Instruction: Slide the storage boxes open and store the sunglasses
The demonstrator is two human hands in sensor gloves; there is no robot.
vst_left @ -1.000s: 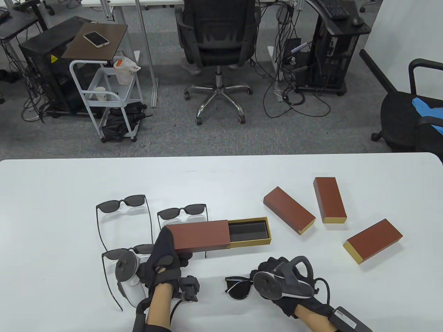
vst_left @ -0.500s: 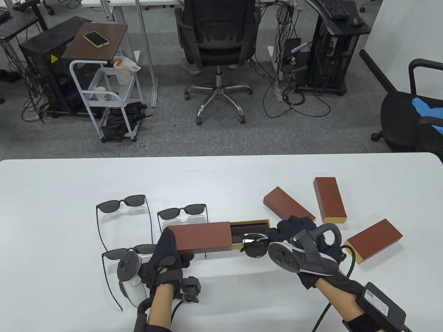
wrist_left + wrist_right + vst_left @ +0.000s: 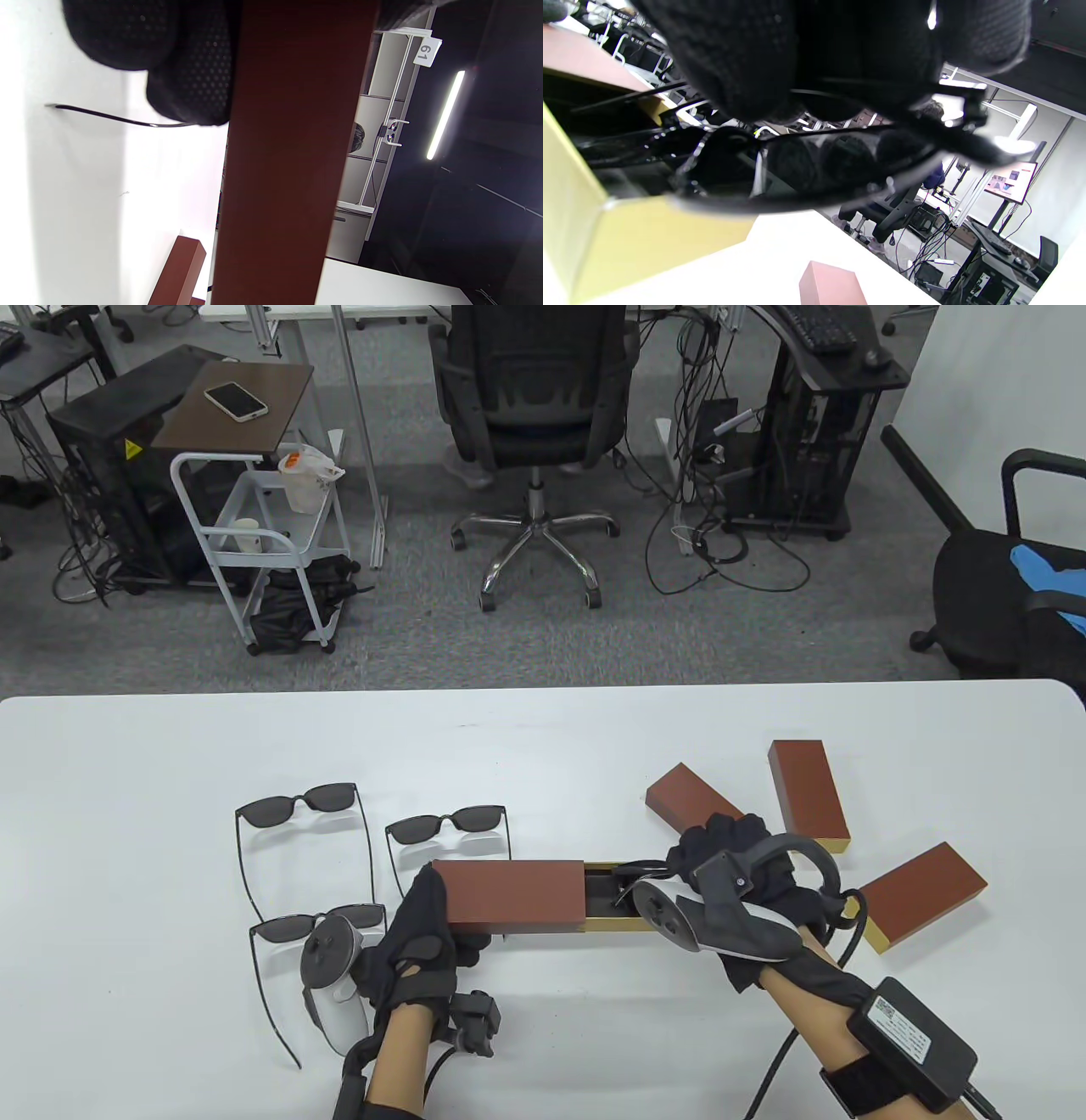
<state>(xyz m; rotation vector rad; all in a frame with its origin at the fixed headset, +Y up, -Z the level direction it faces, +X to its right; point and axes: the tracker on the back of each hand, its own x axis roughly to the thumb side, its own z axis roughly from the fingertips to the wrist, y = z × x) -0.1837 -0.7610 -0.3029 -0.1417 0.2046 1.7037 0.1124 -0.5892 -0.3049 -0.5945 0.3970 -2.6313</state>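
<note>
A brown slide box [image 3: 513, 895] lies near the table's front with its gold drawer [image 3: 618, 927] pulled out to the right. My left hand [image 3: 441, 914] grips the sleeve's left end, thumb on top; the left wrist view shows the sleeve [image 3: 292, 148] under my fingers [image 3: 186, 63]. My right hand [image 3: 685, 867] pinches a folded pair of black sunglasses [image 3: 632, 884] at the drawer's open end. In the right wrist view the sunglasses [image 3: 806, 169] hang from my fingers [image 3: 755, 55] just over the drawer's gold wall [image 3: 628, 237].
Three unfolded sunglasses lie left of the box: one far left [image 3: 297, 806], one behind the sleeve [image 3: 445, 827], one by my left wrist [image 3: 288, 926]. Three closed brown boxes [image 3: 679, 796] [image 3: 806, 793] [image 3: 925, 895] lie to the right, close behind my right hand.
My right hand lifted the folded sunglasses from the table's near edge and carried them up and right to the open drawer. The box shifted slightly right in my left hand.
</note>
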